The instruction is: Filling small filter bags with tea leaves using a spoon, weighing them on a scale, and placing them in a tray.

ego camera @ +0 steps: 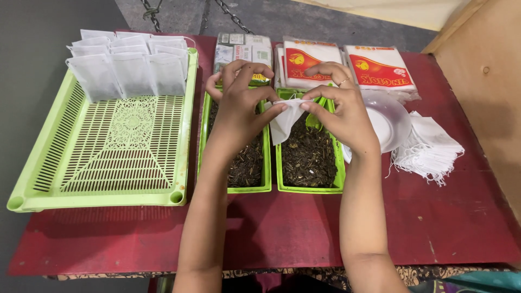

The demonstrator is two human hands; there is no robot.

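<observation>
My left hand and my right hand both pinch a small white empty tea bag between them, held just above two narrow green trays. The left narrow tray and the right narrow tray each hold dark loose tea leaves. A green scoop lies in the right tray, partly hidden by my right hand. My right hand wears a ring.
A large green slatted tray at the left holds rows of filled white bags at its far end. A white bowl and a pile of empty stringed bags sit at the right. Packets lie at the back of the red table.
</observation>
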